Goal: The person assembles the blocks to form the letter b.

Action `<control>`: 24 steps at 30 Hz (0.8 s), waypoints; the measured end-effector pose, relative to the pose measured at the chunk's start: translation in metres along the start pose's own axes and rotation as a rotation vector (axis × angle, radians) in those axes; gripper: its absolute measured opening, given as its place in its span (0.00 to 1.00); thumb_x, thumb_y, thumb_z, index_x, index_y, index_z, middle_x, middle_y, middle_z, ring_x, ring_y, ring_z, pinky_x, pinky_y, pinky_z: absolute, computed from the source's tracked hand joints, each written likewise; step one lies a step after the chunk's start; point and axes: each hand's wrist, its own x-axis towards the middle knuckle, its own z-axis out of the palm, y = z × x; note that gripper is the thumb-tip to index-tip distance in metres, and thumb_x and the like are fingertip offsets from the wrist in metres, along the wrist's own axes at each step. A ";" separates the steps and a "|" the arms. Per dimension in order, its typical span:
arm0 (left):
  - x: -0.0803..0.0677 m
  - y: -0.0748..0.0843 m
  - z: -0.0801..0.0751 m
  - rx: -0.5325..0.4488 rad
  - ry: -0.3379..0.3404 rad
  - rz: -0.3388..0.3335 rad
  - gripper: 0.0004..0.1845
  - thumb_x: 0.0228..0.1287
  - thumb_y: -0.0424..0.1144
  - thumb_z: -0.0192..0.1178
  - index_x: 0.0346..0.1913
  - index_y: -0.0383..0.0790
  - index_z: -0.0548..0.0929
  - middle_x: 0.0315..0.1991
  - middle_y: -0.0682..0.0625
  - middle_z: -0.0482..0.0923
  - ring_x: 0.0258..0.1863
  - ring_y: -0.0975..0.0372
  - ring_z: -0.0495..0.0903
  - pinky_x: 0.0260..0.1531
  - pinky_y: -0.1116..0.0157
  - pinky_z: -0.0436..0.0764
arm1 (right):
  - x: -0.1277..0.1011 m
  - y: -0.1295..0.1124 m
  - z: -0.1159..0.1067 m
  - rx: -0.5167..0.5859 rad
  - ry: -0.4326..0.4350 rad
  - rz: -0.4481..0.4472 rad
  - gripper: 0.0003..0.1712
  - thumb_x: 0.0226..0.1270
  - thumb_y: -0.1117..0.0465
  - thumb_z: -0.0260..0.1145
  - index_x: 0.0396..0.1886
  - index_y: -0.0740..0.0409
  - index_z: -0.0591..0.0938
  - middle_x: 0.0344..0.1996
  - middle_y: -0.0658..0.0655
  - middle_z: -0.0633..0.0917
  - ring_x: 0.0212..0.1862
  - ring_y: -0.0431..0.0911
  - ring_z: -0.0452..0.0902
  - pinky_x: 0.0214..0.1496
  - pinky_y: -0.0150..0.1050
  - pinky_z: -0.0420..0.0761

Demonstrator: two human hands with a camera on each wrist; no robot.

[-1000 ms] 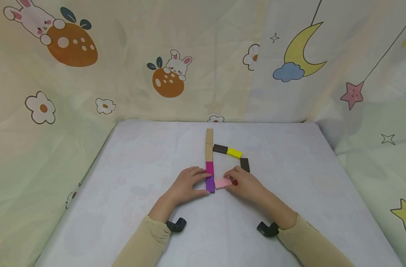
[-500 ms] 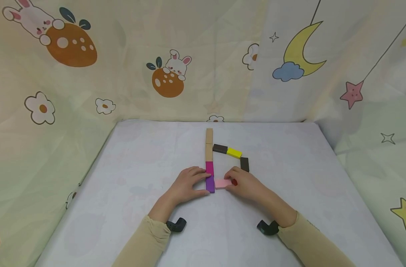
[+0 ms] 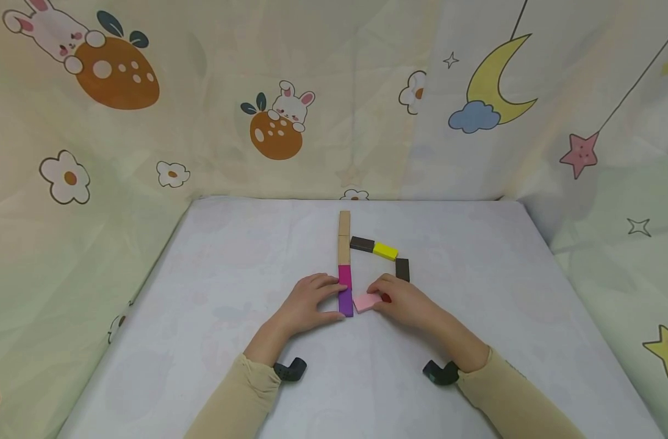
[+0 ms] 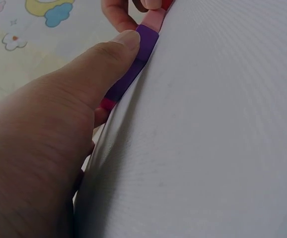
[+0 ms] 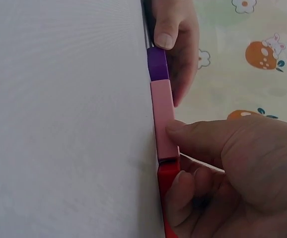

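Note:
In the head view, my left hand (image 3: 312, 305) rests along the left side of a column of wooden blocks. Its thumb touches the near end of the purple block (image 4: 147, 42), and its fingers lie by the magenta block (image 3: 344, 275). My right hand (image 3: 405, 303) pinches a pink block (image 5: 162, 119), which sits tilted close to the purple one. Behind the pink block, a red block (image 5: 168, 181) lies against the right hand's curled fingers, mostly covered in the head view.
Two tan blocks (image 3: 344, 238) continue the column away from me. From it a dark block (image 3: 362, 244), a yellow block (image 3: 385, 251) and another dark block (image 3: 402, 269) curve right. A white cloth (image 3: 246, 244) covers the table; a printed curtain (image 3: 202, 79) stands behind.
The pink block, nearly level half a second ago, has turned in my right hand so its left end now points down toward me. My left hand stays in place.

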 end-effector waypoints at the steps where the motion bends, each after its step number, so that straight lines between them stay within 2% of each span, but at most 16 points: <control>1: 0.000 0.000 0.000 0.001 -0.001 0.000 0.34 0.50 0.71 0.53 0.61 0.66 0.69 0.62 0.61 0.67 0.66 0.61 0.60 0.66 0.54 0.58 | 0.000 0.000 0.000 0.002 0.000 0.000 0.17 0.54 0.48 0.69 0.46 0.36 0.79 0.44 0.39 0.77 0.45 0.36 0.71 0.53 0.37 0.78; 15: 0.001 0.000 -0.001 0.002 -0.009 -0.004 0.35 0.50 0.72 0.53 0.61 0.65 0.69 0.62 0.60 0.66 0.66 0.61 0.60 0.67 0.54 0.58 | 0.000 0.000 -0.001 0.010 -0.001 0.004 0.17 0.53 0.47 0.69 0.45 0.36 0.79 0.43 0.39 0.77 0.44 0.37 0.71 0.51 0.36 0.78; 24: 0.000 0.001 -0.002 0.003 -0.027 -0.020 0.35 0.49 0.72 0.52 0.62 0.66 0.69 0.62 0.61 0.65 0.66 0.62 0.60 0.67 0.55 0.58 | -0.001 0.000 -0.003 0.035 -0.032 0.006 0.17 0.54 0.48 0.69 0.45 0.36 0.78 0.44 0.39 0.77 0.45 0.37 0.70 0.53 0.37 0.78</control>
